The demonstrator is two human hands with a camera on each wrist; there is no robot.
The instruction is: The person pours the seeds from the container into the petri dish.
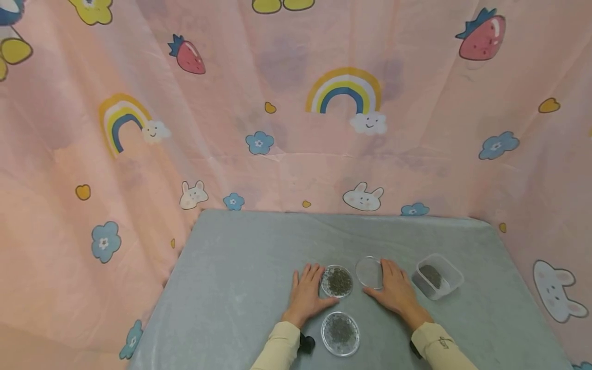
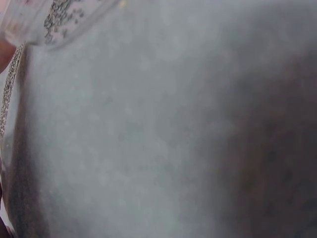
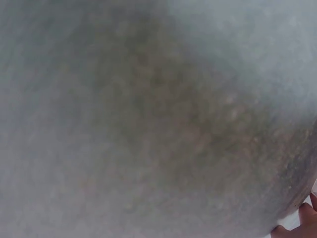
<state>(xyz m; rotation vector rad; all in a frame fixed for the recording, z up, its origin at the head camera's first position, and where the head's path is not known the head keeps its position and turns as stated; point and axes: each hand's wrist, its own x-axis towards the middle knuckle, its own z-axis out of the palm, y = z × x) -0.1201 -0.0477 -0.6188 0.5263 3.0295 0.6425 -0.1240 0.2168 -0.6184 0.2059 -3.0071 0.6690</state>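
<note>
While wrist views blur, both hands lie flat: left hand beside dish, right hand beside lid.

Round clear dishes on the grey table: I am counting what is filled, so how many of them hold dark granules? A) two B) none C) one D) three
A: the round clear dish beside the left hand and the round clear dish nearest the person each hold dark granules, while the round clear dish by the right hand looks empty; the granules further right lie in a rectangular clear plastic tub, not a round dish.
</note>
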